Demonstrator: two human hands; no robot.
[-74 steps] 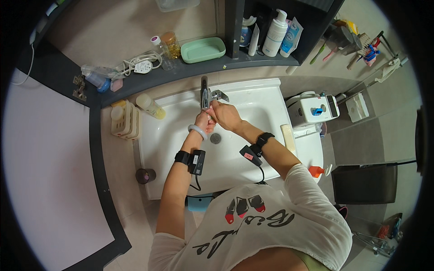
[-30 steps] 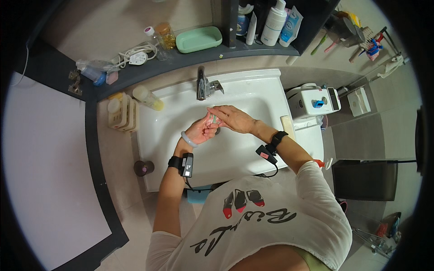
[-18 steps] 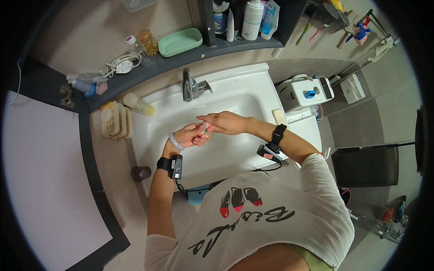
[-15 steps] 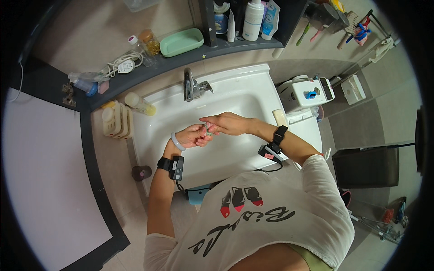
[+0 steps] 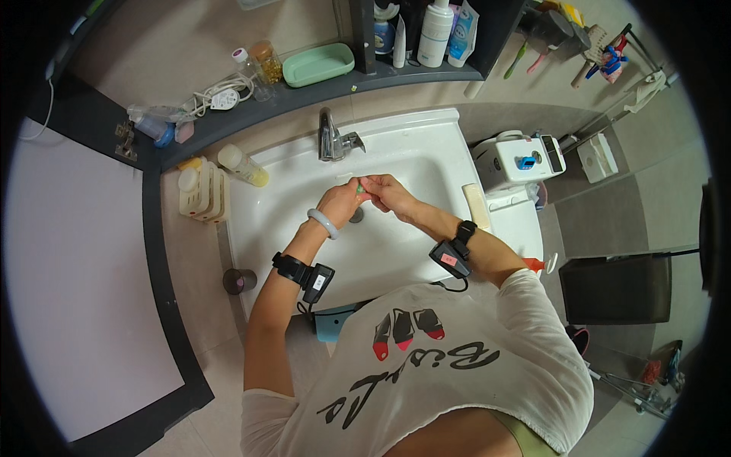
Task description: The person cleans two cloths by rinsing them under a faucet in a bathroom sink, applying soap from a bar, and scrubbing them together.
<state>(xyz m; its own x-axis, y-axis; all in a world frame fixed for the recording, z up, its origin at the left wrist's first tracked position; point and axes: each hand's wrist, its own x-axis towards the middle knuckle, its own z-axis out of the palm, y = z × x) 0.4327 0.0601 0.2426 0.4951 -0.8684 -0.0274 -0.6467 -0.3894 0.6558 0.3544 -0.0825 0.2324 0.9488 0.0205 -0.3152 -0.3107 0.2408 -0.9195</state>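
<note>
My left hand [image 5: 340,203], with a pale bangle [image 5: 324,224] on its wrist, is closed over the white sink [image 5: 304,263]. Its fingertips meet those of my right hand [image 5: 390,195], which is closed too. Between them shows a bit of a small green thing [image 5: 360,189], too small and too covered to name. Just behind the hands stands the chrome faucet [image 5: 332,141], and below them is the drain [image 5: 356,216]. No running water can be made out.
A bottle with yellow liquid [image 5: 244,166] and a cream plastic basket [image 5: 204,194] flank the sink at left, near a dark cup [image 5: 239,281]. A white appliance [image 5: 518,160] stands right. A grey shelf [image 5: 304,93] bears a green tray [image 5: 318,64].
Both hands have moved a little away from me, toward the faucet. My left hand has turned its back upward, and the drain has come into view.
</note>
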